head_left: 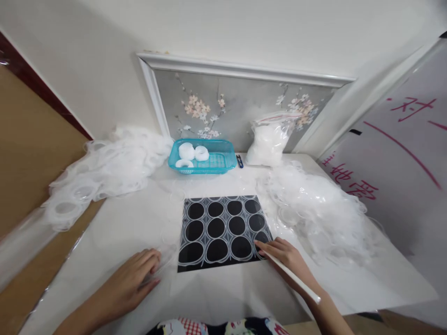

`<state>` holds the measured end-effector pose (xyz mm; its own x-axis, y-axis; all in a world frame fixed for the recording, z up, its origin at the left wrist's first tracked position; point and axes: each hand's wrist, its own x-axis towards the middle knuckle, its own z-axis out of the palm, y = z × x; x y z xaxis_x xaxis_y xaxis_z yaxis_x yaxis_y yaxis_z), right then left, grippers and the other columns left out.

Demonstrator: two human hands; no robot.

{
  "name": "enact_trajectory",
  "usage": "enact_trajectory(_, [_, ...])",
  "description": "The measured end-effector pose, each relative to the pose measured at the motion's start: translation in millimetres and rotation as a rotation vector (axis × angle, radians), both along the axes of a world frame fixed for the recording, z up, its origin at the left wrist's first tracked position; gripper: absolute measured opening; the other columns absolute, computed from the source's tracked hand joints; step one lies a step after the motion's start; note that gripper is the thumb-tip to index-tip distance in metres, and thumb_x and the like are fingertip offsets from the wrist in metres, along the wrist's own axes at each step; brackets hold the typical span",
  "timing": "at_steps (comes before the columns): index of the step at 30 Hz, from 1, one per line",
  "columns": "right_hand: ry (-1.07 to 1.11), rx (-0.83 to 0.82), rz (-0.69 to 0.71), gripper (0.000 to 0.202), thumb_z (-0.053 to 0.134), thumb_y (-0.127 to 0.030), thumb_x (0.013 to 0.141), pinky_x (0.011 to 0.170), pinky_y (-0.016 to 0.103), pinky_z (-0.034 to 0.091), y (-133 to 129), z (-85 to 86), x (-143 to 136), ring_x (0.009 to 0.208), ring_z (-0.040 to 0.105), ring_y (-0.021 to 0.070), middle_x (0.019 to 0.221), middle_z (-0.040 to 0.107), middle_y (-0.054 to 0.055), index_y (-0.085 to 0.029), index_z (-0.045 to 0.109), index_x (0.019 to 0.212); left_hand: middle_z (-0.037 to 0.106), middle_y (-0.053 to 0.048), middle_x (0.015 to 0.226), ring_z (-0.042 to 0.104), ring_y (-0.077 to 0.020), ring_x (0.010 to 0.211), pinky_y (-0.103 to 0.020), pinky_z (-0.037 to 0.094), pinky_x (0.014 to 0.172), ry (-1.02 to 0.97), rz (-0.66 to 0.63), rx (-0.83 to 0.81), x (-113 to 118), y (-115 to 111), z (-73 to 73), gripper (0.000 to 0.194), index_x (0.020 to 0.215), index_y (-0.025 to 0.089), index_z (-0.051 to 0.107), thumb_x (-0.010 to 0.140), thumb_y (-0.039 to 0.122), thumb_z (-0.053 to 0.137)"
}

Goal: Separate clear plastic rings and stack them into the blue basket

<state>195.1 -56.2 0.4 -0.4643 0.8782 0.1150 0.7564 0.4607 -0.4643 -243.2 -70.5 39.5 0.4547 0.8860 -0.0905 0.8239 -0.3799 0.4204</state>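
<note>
A black sheet [227, 228] printed with rows of grey-outlined circles lies flat on the table in front of me. My right hand [284, 260] is closed round a thin white stick [296, 280], with its fingertips over the sheet's lower right corner. To the left of the sheet is my left hand [138, 275], its fingers curled towards the thumb. A translucent plastic piece [166, 257] reaches out from between those fingers; its full shape is hard to make out.
A blue plastic basket [223, 167] with white rolls [201, 153] stands at the back. Beside it are small thread snips [239, 161] and a zip bag [267, 144] of white material. Heaps of translucent rings lie left [115, 163] and right [317, 204] on the white table [139, 218].
</note>
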Motion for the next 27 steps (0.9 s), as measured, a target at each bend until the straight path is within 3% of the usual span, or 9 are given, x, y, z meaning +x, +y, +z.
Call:
enact_trajectory(3, [0.036,0.102,-0.055,0.035,0.047,-0.033,0.098,0.070,0.036,0.047,-4,-8.6,1,0.079,0.062,0.0226,0.087,0.074,0.007,-0.026,0.063,0.128,0.061,-0.002,0.080,0.057,-0.0178,0.075,-0.028,0.049,0.069,-0.028,0.007,-0.060,-7,6,12.0,0.023,0.079,0.022,0.053,0.094,0.037,0.044])
enact_trajectory(10, [0.237,0.021,-0.034,0.039,0.054,-0.031,0.094,0.076,0.040,0.045,-11,-32.6,1,0.080,0.059,0.0245,0.083,0.072,0.005,-0.035,0.059,0.132,0.054,0.000,0.072,0.052,-0.0171,0.069,-0.029,0.043,0.066,-0.145,0.154,0.259,2,18,59.1,0.020,0.077,0.024,0.047,0.092,0.037,0.048])
enact_trajectory(15, [0.272,0.012,-0.002,0.033,0.053,-0.033,0.094,0.072,0.038,0.044,-7,-24.1,-14,0.074,0.057,0.0216,0.076,0.069,0.005,-0.030,0.066,0.124,0.052,0.002,0.069,0.050,-0.0157,0.065,-0.027,0.043,0.064,-0.198,0.211,0.308,17,28,86.5,0.023,0.074,0.024,0.045,0.092,0.038,0.048])
enact_trajectory(21, [0.258,0.000,0.043,0.033,0.051,-0.038,0.094,0.062,0.032,0.046,2,-17.2,-37,0.060,0.054,0.0162,0.066,0.061,0.003,-0.026,0.071,0.118,0.057,0.003,0.072,0.050,-0.0148,0.067,-0.023,0.040,0.056,-0.200,0.294,0.319,28,36,103.2,0.027,0.075,0.025,0.050,0.090,0.047,0.052])
enact_trajectory(24, [0.387,-0.059,-0.058,0.033,0.052,-0.044,0.092,0.063,0.032,0.050,6,-12.1,-34,0.061,0.059,0.0173,0.072,0.066,0.005,-0.027,0.075,0.110,0.056,0.005,0.071,0.049,-0.0135,0.067,-0.023,0.040,0.060,-0.216,0.369,0.355,26,45,108.1,0.027,0.074,0.023,0.052,0.088,0.047,0.055])
enact_trajectory(27, [0.504,0.156,-0.375,0.034,0.054,-0.048,0.089,0.068,0.038,0.052,20,12.7,-20,0.070,0.064,0.0231,0.083,0.072,0.009,-0.025,0.078,0.098,0.057,0.005,0.072,0.051,-0.0127,0.070,-0.023,0.041,0.065,-0.287,0.439,0.407,24,59,118.3,0.026,0.076,0.022,0.053,0.086,0.046,0.058])
